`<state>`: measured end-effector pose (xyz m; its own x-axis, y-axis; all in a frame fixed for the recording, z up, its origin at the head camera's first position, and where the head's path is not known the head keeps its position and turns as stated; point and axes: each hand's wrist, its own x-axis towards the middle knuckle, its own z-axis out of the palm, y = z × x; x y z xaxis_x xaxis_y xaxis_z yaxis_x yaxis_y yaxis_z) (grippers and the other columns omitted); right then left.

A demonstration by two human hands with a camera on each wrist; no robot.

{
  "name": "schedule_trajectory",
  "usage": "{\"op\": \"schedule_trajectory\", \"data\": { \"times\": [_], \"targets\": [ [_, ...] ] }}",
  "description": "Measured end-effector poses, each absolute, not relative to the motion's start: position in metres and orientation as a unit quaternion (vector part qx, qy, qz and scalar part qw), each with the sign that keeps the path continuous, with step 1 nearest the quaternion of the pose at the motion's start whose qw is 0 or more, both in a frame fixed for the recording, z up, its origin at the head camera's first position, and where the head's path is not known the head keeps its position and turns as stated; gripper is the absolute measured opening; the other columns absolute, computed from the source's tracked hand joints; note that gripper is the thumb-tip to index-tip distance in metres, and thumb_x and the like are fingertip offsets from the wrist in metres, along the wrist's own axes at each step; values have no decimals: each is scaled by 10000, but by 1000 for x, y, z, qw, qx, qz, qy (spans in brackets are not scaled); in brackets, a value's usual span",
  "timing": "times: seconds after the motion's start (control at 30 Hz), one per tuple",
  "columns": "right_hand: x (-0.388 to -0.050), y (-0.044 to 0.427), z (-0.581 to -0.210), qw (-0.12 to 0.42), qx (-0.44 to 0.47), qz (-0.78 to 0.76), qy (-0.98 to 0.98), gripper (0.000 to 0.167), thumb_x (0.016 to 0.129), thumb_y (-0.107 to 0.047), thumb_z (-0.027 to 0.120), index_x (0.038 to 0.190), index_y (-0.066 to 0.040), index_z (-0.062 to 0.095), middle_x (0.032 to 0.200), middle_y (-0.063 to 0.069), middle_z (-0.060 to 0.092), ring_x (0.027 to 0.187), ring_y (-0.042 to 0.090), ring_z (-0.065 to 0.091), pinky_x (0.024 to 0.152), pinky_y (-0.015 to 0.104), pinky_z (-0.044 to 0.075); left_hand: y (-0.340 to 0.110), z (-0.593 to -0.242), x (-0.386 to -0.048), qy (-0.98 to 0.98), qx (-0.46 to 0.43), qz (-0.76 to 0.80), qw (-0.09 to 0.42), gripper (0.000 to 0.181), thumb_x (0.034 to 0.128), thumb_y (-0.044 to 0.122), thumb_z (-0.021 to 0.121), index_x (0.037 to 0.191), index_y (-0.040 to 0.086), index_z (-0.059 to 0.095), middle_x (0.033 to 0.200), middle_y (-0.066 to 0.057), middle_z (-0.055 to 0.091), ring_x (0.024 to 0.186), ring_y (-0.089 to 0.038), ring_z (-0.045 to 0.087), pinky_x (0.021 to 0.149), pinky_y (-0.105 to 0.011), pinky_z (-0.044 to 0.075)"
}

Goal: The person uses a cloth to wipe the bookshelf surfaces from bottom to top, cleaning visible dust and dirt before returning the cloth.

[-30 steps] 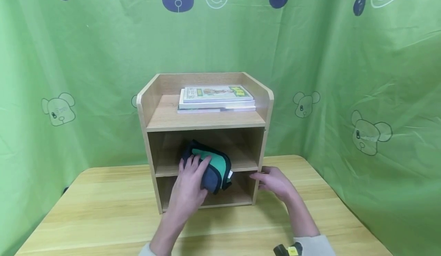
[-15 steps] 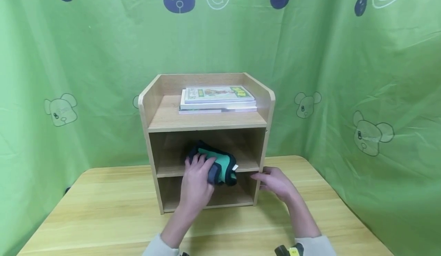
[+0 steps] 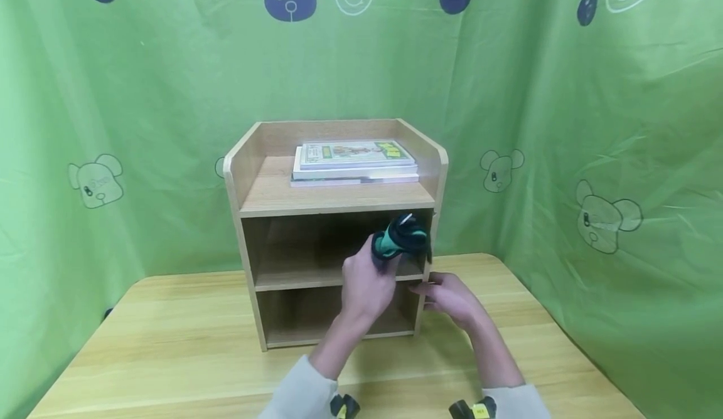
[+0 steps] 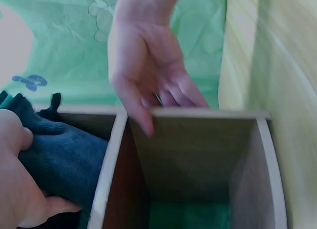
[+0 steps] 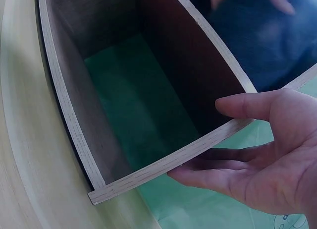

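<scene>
A soft cloth item (image 3: 403, 238) in teal green and dark blue with black edging is in my left hand (image 3: 367, 281), which grips it at the right of the shelf's middle compartment. In the left wrist view, the fingers and thumb press into the dark blue fabric (image 4: 64, 152); its exact kind cannot be told. My right hand (image 3: 452, 300) holds the right side panel of the small wooden shelf (image 3: 339, 207). The right wrist view shows that hand's thumb (image 5: 242, 105) on the inner side and the other fingers outside the panel.
Several books (image 3: 356, 163) lie stacked on the shelf's top. The shelf stands on a light wooden table (image 3: 186, 337). A green printed curtain (image 3: 350, 61) hangs behind and along the sides. The lower compartment (image 3: 316, 318) sits below the middle board.
My left hand has carried the cloth item rightward and up, turning it so its end faces me. The right hand has stayed on the side panel.
</scene>
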<state>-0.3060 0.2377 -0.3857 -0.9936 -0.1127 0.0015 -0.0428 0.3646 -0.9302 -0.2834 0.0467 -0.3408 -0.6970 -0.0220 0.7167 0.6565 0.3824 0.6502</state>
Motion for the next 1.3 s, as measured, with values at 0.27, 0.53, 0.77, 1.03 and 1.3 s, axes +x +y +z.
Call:
{"op": "schedule_trajectory", "data": {
  "times": [0.27, 0.53, 0.77, 1.03, 1.3],
  "targets": [
    [-305, 238, -388, 32, -74, -587, 806, 463, 986, -95, 553, 1358, 177, 501, 1253, 294, 634, 1075, 323, 678, 931, 462, 576, 82, -324, -281, -741, -203, -538, 348, 327, 925, 104, 710, 1241, 169, 658, 1022, -42, 777, 868, -188, 733, 830, -353, 591],
    [-307, 243, -389, 20, -81, -597, 798, 282, 962, -126, 587, 1141, 83, 650, 963, 47, 691, 860, 148, 666, 874, 402, 583, 102, -320, -277, -794, -182, -488, 315, 622, 830, 26, 745, 1393, 198, 545, 1106, -61, 718, 968, -273, 713, 816, -428, 594],
    [-307, 245, -388, 11, -87, -589, 803, 303, 950, -134, 599, 1157, 79, 658, 990, 65, 706, 893, 166, 688, 901, 432, 586, 101, -318, -278, -816, -196, -448, 308, 775, 674, -88, 774, 1361, 185, 542, 1132, -45, 693, 986, -269, 683, 851, -430, 587],
    [-306, 244, -388, 19, -91, -595, 798, 420, 976, -124, 576, 1297, 147, 575, 1128, 173, 708, 962, 199, 701, 914, 423, 584, 91, -319, -278, -823, -219, -448, 271, 694, 735, -105, 757, 1341, 170, 563, 1101, -40, 706, 943, -214, 669, 879, -370, 583],
    [-304, 242, -386, 25, -96, -593, 799, 421, 976, -96, 560, 1299, 173, 551, 1128, 190, 703, 957, 205, 698, 916, 433, 583, 84, -322, -276, -809, -227, -489, 235, 606, 819, -55, 712, 1358, 169, 547, 1041, -59, 730, 869, -192, 666, 830, -347, 580]
  ]
}}
